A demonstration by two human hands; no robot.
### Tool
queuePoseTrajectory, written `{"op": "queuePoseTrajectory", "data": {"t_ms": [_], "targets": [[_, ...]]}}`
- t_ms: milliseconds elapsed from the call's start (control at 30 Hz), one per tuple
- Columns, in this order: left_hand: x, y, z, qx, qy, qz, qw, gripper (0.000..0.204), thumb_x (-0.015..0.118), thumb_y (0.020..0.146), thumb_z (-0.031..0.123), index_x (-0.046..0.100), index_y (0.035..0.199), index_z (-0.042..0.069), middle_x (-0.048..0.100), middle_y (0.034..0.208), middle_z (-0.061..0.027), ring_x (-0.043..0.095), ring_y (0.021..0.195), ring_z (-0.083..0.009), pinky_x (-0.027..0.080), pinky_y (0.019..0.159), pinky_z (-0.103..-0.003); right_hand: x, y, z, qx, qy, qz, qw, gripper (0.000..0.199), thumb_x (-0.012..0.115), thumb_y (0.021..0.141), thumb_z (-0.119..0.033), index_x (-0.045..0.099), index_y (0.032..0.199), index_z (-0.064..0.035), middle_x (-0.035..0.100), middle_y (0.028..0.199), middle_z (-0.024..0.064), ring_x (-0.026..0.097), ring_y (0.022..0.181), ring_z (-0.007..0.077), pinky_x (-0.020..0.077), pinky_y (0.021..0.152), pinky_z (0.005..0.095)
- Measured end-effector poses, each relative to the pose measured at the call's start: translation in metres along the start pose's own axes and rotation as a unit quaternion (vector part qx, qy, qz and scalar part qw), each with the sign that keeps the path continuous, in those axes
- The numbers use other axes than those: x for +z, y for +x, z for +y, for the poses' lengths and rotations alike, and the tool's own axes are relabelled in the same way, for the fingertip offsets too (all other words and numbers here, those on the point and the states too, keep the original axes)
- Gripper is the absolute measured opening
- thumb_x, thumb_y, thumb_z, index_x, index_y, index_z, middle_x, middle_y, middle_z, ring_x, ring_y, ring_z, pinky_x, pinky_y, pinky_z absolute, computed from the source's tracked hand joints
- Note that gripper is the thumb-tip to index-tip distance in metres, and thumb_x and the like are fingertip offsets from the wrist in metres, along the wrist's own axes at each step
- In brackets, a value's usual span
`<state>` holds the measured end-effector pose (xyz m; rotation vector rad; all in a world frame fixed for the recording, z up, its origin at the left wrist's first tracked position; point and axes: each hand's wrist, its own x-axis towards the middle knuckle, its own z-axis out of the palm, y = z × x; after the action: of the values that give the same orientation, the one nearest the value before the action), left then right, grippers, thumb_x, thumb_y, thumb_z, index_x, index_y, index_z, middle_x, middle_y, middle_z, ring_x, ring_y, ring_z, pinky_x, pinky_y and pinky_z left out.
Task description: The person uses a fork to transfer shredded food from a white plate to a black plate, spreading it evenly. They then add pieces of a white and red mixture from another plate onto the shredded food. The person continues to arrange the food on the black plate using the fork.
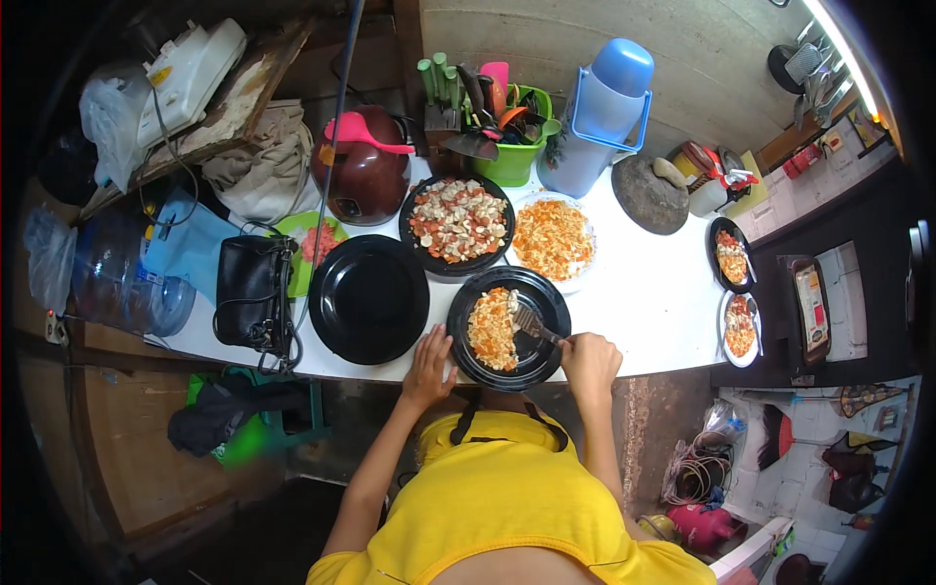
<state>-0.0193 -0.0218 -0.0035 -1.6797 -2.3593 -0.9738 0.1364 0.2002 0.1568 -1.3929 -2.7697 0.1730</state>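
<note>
My right hand [591, 365] is closed round the handle of a fork [535, 326]. The fork's tines touch the food in a black plate [549, 365] close to the table's front edge. That food, an orange-and-white rice-like mix [492, 330], covers the plate's left half, with a few pale pieces beside the fork. My left hand [427, 369] rests at the table edge, fingers stretched out, between this plate and a bare black plate [370, 298]. Behind stand a black plate of sliced mushroom-like pieces and red chunks [456, 220] and a white plate of orange-and-white mix [554, 240].
A black handbag [249, 292] and a green board [327, 234] lie at left. Behind are a dark red rice cooker [363, 175], a green utensil basket [510, 164], a blue jug [597, 127] and a grey stone [647, 197]. Two filled plates [731, 255] stand far right.
</note>
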Motion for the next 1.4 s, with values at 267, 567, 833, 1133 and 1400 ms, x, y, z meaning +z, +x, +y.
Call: {"op": "queuePoseTrajectory", "data": {"t_ms": [267,567,833,1133,1400], "targets": [[0.005,-0.003,0.002,-0.018,0.037,0.038,0.998,0.06,0.052,0.089,0.024,0.034,0.139,-0.001,0.034,0.145,-0.0272,0.035,0.136,-0.0409,0.031,0.111,-0.05,-0.012,0.005,0.023,-0.06,0.022,0.012,0.998,0.022,0.073,0.078,-0.026,0.072,0.068,-0.0055,0.064,0.064,0.0153,0.064,0.057,0.0324,0.0477,0.055,0.0414],[0.009,-0.004,0.003,-0.037,0.045,0.048,0.997,0.06,0.053,0.088,0.024,0.034,0.139,-0.001,0.034,0.145,-0.0272,0.036,0.134,-0.0423,0.032,0.11,-0.05,-0.009,0.009,0.03,-0.115,0.033,-0.002,0.993,0.018,0.072,0.078,-0.023,0.072,0.069,-0.007,0.065,0.064,0.0149,0.064,0.057,0.0323,0.0478,0.055,0.0412],[0.007,-0.002,0.005,-0.032,0.046,0.049,0.997,0.06,0.054,0.088,0.024,0.033,0.139,-0.001,0.034,0.145,-0.0275,0.036,0.134,-0.0429,0.033,0.11,-0.05,-0.015,0.001,0.03,-0.111,0.001,-0.003,0.994,0.015,0.072,0.078,-0.024,0.075,0.074,-0.0098,0.064,0.064,0.0142,0.064,0.057,0.0317,0.0468,0.054,0.0404],[0.006,-0.001,0.007,-0.042,0.04,0.051,0.997,0.057,0.053,0.087,0.019,0.036,0.137,-0.001,0.034,0.145,-0.0261,0.035,0.135,-0.0422,0.031,0.111,-0.048,-0.022,0.003,0.051,-0.098,-0.014,0.015,0.995,0.022,0.072,0.078,-0.023,0.069,0.066,-0.0053,0.065,0.068,0.0143,0.064,0.058,0.0318,0.0472,0.054,0.0409],[0.001,0.002,0.008,-0.039,0.041,0.014,0.998,0.059,0.053,0.088,0.023,0.037,0.14,-0.002,0.038,0.145,-0.0237,0.037,0.135,-0.0392,0.031,0.111,-0.047,-0.042,0.019,0.062,-0.102,0.001,0.09,0.991,0.02,0.073,0.078,-0.026,0.071,0.085,-0.0072,0.062,0.072,0.0106,0.062,0.058,0.0305,0.0466,0.055,0.0403]]}}
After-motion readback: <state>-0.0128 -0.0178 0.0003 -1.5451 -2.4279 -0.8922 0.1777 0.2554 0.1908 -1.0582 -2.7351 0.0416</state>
